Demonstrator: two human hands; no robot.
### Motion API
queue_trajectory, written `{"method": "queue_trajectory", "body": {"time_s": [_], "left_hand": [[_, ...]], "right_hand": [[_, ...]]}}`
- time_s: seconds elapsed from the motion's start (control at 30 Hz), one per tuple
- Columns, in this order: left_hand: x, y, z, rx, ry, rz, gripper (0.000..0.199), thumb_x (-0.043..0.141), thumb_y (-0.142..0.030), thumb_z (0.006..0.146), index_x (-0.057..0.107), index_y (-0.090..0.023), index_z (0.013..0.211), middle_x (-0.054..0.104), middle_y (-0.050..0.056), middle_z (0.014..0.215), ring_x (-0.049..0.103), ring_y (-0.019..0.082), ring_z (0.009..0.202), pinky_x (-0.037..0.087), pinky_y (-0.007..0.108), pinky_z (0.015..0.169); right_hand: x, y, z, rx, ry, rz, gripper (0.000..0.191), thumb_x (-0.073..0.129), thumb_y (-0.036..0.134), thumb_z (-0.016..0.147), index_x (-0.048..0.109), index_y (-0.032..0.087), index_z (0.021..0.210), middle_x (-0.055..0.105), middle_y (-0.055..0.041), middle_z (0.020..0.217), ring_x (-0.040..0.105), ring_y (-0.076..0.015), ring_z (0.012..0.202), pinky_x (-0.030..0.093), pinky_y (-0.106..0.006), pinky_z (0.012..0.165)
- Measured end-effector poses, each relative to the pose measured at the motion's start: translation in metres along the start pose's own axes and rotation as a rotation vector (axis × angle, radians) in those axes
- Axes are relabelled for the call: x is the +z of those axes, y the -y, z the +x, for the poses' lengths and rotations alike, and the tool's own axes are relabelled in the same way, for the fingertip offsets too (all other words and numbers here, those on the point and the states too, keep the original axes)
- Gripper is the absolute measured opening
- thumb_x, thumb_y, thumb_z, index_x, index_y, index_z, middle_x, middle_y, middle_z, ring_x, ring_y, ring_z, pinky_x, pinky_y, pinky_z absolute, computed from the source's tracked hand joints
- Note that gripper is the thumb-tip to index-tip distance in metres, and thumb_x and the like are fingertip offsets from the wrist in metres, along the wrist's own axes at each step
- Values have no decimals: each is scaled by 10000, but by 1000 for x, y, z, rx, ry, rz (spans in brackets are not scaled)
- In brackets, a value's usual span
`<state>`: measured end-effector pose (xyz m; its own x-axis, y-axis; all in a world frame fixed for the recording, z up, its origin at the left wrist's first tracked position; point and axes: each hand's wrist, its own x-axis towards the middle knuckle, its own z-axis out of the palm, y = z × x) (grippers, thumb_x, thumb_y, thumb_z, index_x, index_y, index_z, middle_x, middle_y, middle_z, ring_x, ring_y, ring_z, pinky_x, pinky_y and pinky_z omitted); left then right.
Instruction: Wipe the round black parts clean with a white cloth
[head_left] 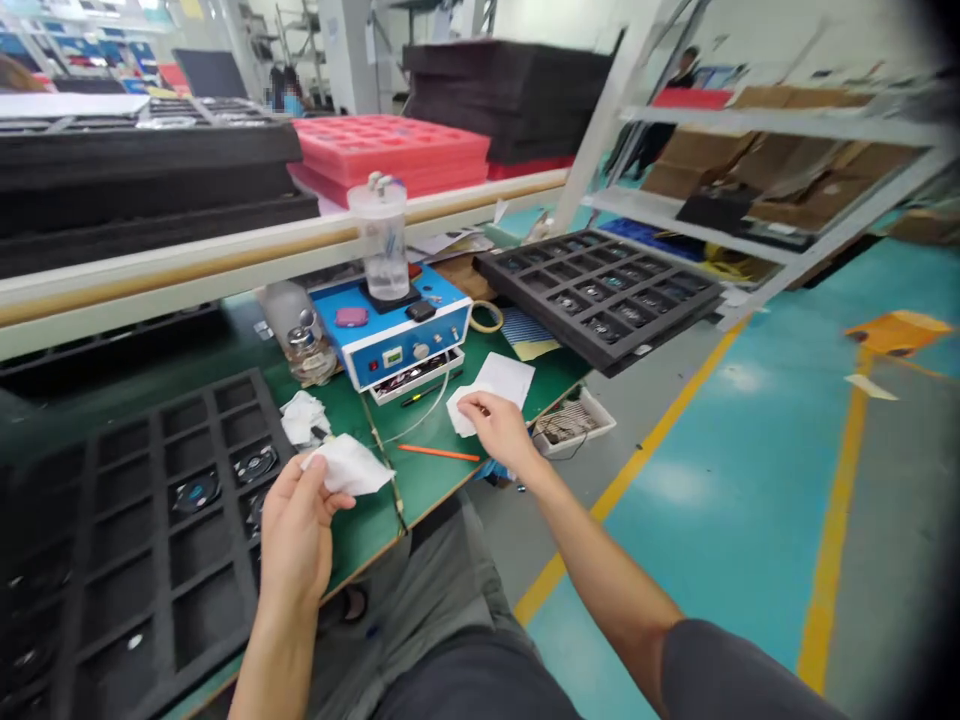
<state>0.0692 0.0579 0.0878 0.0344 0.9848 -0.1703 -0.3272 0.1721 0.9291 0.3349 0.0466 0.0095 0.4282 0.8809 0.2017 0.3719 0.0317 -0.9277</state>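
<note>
On the green desk (360, 537), the left hand (306, 490) holds a white wipe (354, 466) between thumb and fingers. The right hand (491, 425) is above the white sheets (504, 380), near the desk edge; its fingers are drawn together there, but I cannot tell whether this grip pinches a sheet or only touches it.

Beside the left hand lies a black tray (201, 545) with many compartments; a few of them carry dark round parts (196, 492), several others are bare. Another black tray (664, 333), at the far right, has round parts in many compartments. A clear plastic cup (386, 262) stands upright on the blue machine (405, 342), with something unclear inside. Below this machine, a shallow white container (384, 396) contains small dark things. A glass bottle (311, 358) stands just beside it.
</note>
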Motion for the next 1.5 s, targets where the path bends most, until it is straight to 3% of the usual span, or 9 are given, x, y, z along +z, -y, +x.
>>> {"method": "queue_trajectory", "body": {"time_s": [0.4,0.5,0.63,0.77,0.93,1.07,1.2,1.3,1.5], "left_hand": [[-2,8,-11,-34,190,129,398,827,-497,738,644,-146,782,608,-5,714,561,91,605,519,165,459],[8,19,-15,-111,270,94,388,802,-493,758,633,-145,798,603,-8,704,561,85,576,530,176,468],[29,40,-16,-184,374,20,365,742,-494,794,588,-166,837,596,-10,725,600,104,607,544,192,489],[34,49,-22,-62,392,358,259,633,-418,897,605,-180,995,705,63,946,689,168,763,592,266,587],[-23,30,-45,520,176,1095,279,597,-304,966,633,-194,1220,713,130,1283,654,294,1203,552,474,1026],[-97,-2,-45,620,-38,1414,268,522,-280,974,660,-186,1183,733,140,1206,653,325,1133,536,511,996],[-145,-17,-11,718,-57,1497,367,489,-489,946,665,-225,1131,729,151,1153,664,399,1034,505,595,954],[-154,-11,7,788,45,1441,364,460,-589,923,629,-318,1097,732,85,1105,680,386,961,519,594,913],[-149,11,-14,919,40,1336,317,529,-440,965,621,-223,1177,717,161,1143,673,375,1027,499,554,951]], "right_hand": [[8,2,21,-128,-53,-165,258,632,385,883,771,212,1014,766,-130,1158,627,-307,1168,435,-519,1093],[3,16,-10,-44,17,-19,446,540,556,957,736,201,1141,764,-140,1140,688,-278,1036,550,-459,920],[6,30,-51,319,430,510,672,597,692,891,615,221,1370,754,-123,1144,722,-230,894,570,-341,712],[7,14,-50,418,265,359,670,795,544,739,650,199,1295,715,-32,788,638,-177,646,506,-299,599],[3,-19,-22,-86,-61,-358,386,663,494,817,747,199,1052,744,-141,1134,664,-320,1075,500,-526,990],[15,16,-34,-236,-281,-399,302,584,459,889,731,209,974,749,-149,1066,673,-322,1048,517,-531,979],[73,81,-77,-366,148,-170,227,598,529,916,736,354,961,781,18,941,728,-210,845,619,-360,773],[123,101,-91,-344,472,-167,309,580,564,902,714,464,1161,756,59,1178,745,-251,980,626,-428,849],[137,103,-91,-253,469,55,243,538,425,941,781,433,939,779,40,986,739,-229,965,592,-380,927]]}}
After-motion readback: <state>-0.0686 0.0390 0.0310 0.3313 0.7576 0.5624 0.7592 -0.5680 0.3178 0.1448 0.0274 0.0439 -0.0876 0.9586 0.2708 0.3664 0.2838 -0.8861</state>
